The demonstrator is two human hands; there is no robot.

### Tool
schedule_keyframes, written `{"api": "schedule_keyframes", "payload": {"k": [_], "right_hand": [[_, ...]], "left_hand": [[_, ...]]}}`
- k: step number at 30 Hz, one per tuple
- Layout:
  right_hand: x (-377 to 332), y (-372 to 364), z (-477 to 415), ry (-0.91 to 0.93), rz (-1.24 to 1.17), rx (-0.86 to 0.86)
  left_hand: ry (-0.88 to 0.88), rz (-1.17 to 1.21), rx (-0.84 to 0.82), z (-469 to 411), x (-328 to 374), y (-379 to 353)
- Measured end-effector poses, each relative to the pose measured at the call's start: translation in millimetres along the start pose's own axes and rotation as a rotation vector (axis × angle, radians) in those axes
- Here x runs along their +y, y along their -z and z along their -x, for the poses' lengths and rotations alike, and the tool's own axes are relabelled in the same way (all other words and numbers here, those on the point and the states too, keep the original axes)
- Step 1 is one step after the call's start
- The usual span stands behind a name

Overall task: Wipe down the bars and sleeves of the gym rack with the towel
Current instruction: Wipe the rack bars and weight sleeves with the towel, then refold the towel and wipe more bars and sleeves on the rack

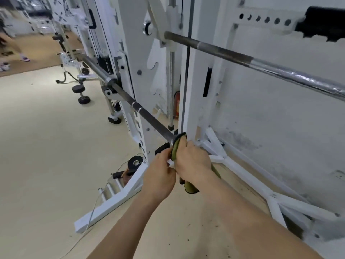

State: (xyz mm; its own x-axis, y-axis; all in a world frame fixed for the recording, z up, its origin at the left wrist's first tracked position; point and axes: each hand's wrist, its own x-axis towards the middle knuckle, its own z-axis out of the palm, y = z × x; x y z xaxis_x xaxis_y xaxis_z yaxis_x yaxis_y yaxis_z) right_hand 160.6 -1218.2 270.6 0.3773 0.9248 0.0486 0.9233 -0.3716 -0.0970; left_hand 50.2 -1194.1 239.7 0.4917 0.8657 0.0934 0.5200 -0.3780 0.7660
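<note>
A dark barbell bar (143,114) runs from the white gym rack (134,53) down toward me, its chrome sleeve (97,70) at the far end. An olive-green towel (177,146) is wrapped around the bar's near part. My right hand (192,161) is closed over the towel and the bar. My left hand (160,176) sits just beside it and pinches the towel's lower edge. A second bar (224,51) with a chrome sleeve (302,77) crosses higher up at the right.
White rack base beams (112,206) and braces (242,165) lie on the floor below my hands. A black weight plate (135,162), a cable and dumbbells (80,94) lie at left. A person's legs (11,43) show at the far left.
</note>
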Motion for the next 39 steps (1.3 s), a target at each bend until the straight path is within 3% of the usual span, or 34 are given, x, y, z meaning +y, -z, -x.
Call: {"api": "schedule_keyframes", "payload": {"k": [7, 15, 20, 22, 25, 27, 30, 34, 36, 39], "right_hand": [[-78.8, -26.4, -120.5, 0.003, 0.072, 0.039], [-153.8, -38.0, -233.8, -0.064, 0.086, 0.079], [-182.3, -41.4, -278.9, -0.024, -0.079, 0.207], [-192.4, -40.1, -297.2, -0.009, -0.306, 0.293], [-214.8, -18.7, -317.3, 0.006, -0.870, 0.328], [-230.1, 9.2, -332.3, -0.060, -1.329, 0.264], [-247.5, 44.2, -361.4, -0.027, -1.815, 0.043], [-277.0, 73.0, -386.0, 0.358, -1.874, -0.058], [-289.6, 88.8, -403.2, 0.524, -1.729, 0.056], [-302.0, 108.4, -438.9, 0.536, -1.429, 0.307]], "left_hand": [[-0.042, 0.027, 0.026, -71.4, -76.1, 77.2], [-0.077, -0.092, -0.107, -160.8, -156.2, 155.1], [-0.070, 0.004, -0.113, -215.9, -169.5, 168.8], [-0.100, 0.063, -0.059, -242.4, -167.5, 173.8], [-0.189, 0.245, 0.023, -276.6, -155.6, 192.3], [-0.224, 0.410, 0.054, -297.1, -150.3, 212.2], [-0.234, 0.420, 0.225, -335.2, -148.5, 251.3], [-0.250, 0.451, 0.632, -384.8, -132.0, 303.9], [-0.379, 0.468, 0.739, -413.0, -119.7, 334.5], [-0.557, 0.299, 0.802, -459.8, -100.6, 375.2]]}}
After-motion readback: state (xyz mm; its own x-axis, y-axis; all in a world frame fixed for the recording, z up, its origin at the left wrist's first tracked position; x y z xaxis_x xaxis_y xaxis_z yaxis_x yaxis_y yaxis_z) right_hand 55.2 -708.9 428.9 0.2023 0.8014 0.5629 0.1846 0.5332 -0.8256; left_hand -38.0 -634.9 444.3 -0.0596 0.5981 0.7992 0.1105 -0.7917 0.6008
